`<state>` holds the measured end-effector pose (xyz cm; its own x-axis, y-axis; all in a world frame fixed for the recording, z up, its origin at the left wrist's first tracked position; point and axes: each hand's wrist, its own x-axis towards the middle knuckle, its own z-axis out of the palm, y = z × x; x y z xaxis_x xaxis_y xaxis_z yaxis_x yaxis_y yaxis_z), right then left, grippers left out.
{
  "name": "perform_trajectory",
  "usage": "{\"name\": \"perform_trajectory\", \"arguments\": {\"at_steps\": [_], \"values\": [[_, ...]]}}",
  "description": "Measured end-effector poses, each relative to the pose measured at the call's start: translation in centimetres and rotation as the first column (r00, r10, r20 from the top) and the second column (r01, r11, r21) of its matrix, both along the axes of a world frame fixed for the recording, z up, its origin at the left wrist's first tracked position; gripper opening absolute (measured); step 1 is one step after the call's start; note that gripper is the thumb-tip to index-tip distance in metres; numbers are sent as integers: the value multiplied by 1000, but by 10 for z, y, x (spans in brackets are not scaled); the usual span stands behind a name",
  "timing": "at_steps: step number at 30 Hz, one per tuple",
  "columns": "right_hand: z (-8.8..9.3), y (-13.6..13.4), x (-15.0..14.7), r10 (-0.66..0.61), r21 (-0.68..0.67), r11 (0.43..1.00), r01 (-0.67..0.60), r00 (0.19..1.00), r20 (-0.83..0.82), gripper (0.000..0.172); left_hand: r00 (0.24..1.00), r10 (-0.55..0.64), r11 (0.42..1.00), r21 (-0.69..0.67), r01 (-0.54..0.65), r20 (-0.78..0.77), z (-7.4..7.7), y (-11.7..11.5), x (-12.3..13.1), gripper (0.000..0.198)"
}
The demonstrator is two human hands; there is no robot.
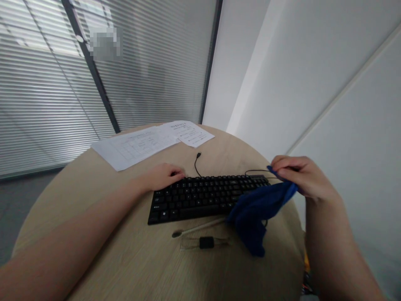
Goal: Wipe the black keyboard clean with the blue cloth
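Observation:
A black keyboard (194, 200) lies flat on the table. My left hand (164, 174) grips its far left corner, the thumb along the edge and the other fingers curled beside it. A blue cloth (253, 209) hangs from my right hand (291, 169), pinched between thumb and fingers. The cloth drapes over the keyboard's right end and down onto the table, hiding some of the keys. In front of the keyboard lies a thin-handled brush (200, 226), its right end covered by the cloth. Nearer to me is a wire keycap puller (206, 242) with a black middle.
Printed sheets of paper (134, 146) lie at the back of the round wooden table (150, 267). The keyboard's cable plug (198, 155) rests behind the keyboard. A white wall (344, 104) stands to the right, and glass with blinds (156, 75) is behind the table.

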<state>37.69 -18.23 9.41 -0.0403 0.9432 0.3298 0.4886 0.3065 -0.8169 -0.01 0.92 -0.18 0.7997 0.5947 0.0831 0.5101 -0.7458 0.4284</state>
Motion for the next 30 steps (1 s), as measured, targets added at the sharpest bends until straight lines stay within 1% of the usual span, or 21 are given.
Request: {"name": "perform_trajectory", "arguments": {"at_steps": [1,2,4,6,8,10,11,12,13,15,17,19,22,26,30], "values": [[8,-10,4,1,86,996,10,992,-124,26,1000,-3,1000,-1,3,5,0,0,0,45],[16,-19,7,31,161,987,7,972,-231,25,1000,-4,1000,-4,4,10,0,1,1,45],[31,-36,14,70,272,962,35,927,-368,27,1000,-1,1000,-7,1,24,-2,3,1,45],[41,-47,19,28,315,942,112,913,-407,29,999,4,1000,-6,-4,39,-3,5,1,45],[41,-49,23,-98,312,922,227,919,-381,27,999,6,1000,-5,-5,51,-5,7,1,45],[27,-43,24,-286,269,891,365,913,-289,26,998,8,1000,-6,-8,55,-7,8,1,44],[16,-37,23,-393,232,871,433,898,-199,27,998,12,1000,-5,-11,58,-7,9,1,44],[2,-31,21,-453,189,871,454,890,-52,28,998,13,1000,-6,-13,61,-7,9,1,44],[-13,-25,18,-462,179,879,442,882,91,29,998,15,1000,-7,-15,66,-7,9,1,44],[-44,-14,9,-394,162,919,360,864,314,30,997,18,1000,-22,-17,68,-6,8,1,44],[-71,-7,-1,-295,128,955,266,845,446,28,998,24,999,-39,-22,57,-5,8,2,43],[-89,-4,-9,-233,105,972,210,819,524,26,999,28,999,-42,-26,32,-4,7,2,43],[-102,-5,-14,-178,69,983,171,785,593,24,1000,24,999,-34,-24,9,-3,8,2,45],[-105,-7,-14,-134,56,990,129,745,653,24,1000,26,998,-62,-25,16,-3,10,3,44],[-108,-5,-16,-107,85,994,67,737,668,25,1000,17,998,-66,-16,12,-5,12,2,44]]}}
